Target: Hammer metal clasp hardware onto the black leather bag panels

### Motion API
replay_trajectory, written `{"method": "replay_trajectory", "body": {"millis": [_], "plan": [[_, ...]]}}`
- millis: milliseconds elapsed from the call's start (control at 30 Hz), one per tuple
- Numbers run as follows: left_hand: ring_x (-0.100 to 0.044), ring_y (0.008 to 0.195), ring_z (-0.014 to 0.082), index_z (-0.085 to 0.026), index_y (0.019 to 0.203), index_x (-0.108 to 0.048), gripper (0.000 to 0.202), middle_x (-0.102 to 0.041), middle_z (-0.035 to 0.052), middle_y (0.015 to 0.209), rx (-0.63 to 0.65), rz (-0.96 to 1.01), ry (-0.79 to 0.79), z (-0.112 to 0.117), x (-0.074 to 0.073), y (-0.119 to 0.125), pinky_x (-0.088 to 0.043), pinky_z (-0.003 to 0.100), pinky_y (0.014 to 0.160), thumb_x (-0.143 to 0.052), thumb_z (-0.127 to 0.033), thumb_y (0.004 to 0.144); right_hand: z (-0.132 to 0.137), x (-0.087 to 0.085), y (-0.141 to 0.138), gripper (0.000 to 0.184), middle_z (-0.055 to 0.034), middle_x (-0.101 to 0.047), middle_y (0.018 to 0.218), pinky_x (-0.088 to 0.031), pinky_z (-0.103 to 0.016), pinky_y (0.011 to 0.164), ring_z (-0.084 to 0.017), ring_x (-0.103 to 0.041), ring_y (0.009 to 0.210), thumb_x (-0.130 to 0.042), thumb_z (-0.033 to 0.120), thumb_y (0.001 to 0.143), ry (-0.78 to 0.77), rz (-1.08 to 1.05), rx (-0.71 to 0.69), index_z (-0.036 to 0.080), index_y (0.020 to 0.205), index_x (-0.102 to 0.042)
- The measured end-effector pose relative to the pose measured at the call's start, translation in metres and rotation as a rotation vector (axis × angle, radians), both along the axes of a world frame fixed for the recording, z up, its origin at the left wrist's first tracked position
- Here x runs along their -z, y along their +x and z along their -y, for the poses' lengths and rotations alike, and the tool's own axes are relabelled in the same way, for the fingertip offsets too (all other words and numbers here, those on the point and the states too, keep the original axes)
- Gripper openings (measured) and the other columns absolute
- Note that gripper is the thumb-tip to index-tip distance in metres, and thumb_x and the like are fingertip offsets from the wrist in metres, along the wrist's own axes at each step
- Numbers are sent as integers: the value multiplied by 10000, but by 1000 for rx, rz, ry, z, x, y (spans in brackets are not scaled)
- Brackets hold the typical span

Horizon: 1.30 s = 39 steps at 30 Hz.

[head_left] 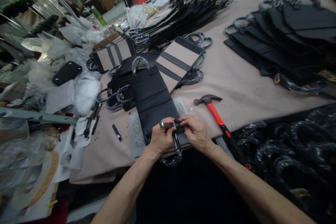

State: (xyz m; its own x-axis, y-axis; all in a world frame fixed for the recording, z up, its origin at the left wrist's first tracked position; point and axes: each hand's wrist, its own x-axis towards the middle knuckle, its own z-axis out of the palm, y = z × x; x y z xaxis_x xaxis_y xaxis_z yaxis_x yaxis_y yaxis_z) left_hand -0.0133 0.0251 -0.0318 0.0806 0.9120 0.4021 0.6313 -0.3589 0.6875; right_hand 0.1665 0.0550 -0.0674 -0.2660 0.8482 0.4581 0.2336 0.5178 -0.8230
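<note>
A black bag panel with plastic-wrapped handles lies flat in front of me on a pale grey slab. My left hand is closed around a short metal rod-like tool, lying sideways over the panel's near end. My right hand meets it there, fingers pinched on a small dark piece that looks like part of the bag; the fingers partly hide it. Below the hands, a wrapped handle hangs over the table edge. A claw hammer with a red and black grip rests right of my right hand.
Small thread snips lie left of the slab. Black-and-beige panels are just beyond the work. Stacked black bag panels stand at right, with another pile at the back. Clear plastic bags crowd the left side.
</note>
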Motion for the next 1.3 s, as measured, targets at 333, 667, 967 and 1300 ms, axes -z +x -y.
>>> {"method": "replay_trajectory", "body": {"millis": [333,667,967,1300], "plan": [[-745,949,221,-201,958,-666,217,-763,58,1017,2,-4,-115,-2,-3,4,-607,342,896,-675,-39,815,11,-13,105,314,-182,-629,1017,-481,-431,778,-327,-600,924,-590,381,906,-144,950,427,131,1094,-613],[-734,914,212,-209,903,-689,187,-762,41,963,-22,42,-167,1,-4,5,-585,325,881,-672,-50,806,3,-49,96,111,22,-509,636,-437,-285,508,-139,-477,491,-592,233,726,-1174,25,98,208,822,-544],[-713,847,200,-212,860,-705,163,-743,26,862,-46,15,-196,1,-8,4,-566,294,820,-681,-64,796,21,-148,80,390,37,-469,604,-330,-262,451,-127,-437,467,-472,607,951,-400,198,257,237,836,-509],[-716,853,203,-214,850,-697,157,-747,27,880,-41,12,-203,1,-6,3,-565,298,820,-681,-67,796,37,-201,76,340,24,-468,517,-237,-315,466,-144,-385,404,-420,484,1017,235,677,234,266,759,-463]]}}
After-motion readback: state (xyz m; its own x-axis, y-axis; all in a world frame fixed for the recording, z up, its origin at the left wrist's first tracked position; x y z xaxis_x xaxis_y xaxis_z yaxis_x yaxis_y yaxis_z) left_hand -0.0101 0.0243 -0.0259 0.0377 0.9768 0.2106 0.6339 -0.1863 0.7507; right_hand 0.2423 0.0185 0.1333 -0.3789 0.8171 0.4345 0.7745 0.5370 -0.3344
